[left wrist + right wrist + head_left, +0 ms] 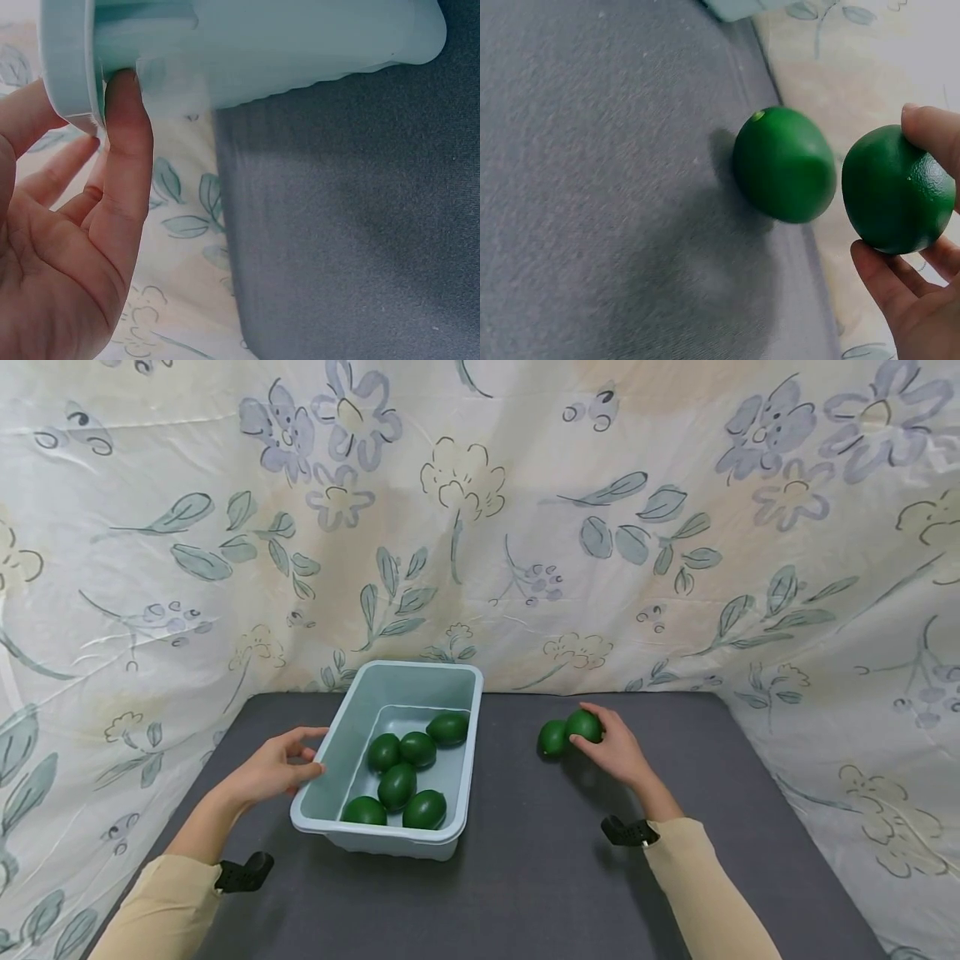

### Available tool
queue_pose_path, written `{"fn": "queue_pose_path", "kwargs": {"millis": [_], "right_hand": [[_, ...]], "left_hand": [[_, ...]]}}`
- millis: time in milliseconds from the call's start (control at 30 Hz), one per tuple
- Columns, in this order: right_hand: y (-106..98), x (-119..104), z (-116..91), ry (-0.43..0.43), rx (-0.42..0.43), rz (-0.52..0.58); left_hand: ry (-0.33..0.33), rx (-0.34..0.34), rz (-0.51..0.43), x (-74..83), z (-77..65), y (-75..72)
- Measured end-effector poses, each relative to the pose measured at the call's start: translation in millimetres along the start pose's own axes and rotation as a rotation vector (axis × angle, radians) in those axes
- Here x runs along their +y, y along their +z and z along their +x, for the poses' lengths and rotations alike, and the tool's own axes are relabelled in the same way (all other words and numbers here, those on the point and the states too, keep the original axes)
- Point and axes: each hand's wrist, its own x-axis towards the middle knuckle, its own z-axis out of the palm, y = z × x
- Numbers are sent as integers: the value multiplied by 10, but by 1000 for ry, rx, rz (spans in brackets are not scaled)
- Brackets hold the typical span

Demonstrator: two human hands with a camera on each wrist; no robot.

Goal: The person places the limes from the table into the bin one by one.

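Note:
My right hand [617, 748] pinches a green lime [584, 725] between thumb and fingers. In the right wrist view the held lime [897, 189] is above the table, beside a second lime [784, 165] that lies on the dark cloth. On the left, my left hand [276, 766] grips the rim of a pale blue plastic bin [474, 760]. The left wrist view shows fingers on both sides of that rim [67, 60]. Several limes lie inside the bin, among them one lime [448, 728] by its right wall.
A dark grey cloth [525, 877] covers the table under the bin and the loose lime. Behind and at both sides hangs a flowered curtain [510, 527], meeting the table's back edge. Each wrist wears a black band [630, 832].

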Motion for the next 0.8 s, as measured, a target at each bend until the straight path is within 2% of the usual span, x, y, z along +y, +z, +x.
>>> {"fn": "queue_pose_path", "kwargs": {"millis": [200,500,800], "right_hand": [[-17,-114,37,-30,5,12],[-2,-276,77,-58,8,9],[69,-540,144,-102,-9,75]], "left_hand": [[9,-7,10,5,-15,5],[35,-19,-31,14,-27,9],[27,-19,-24,17,-13,9]]}}
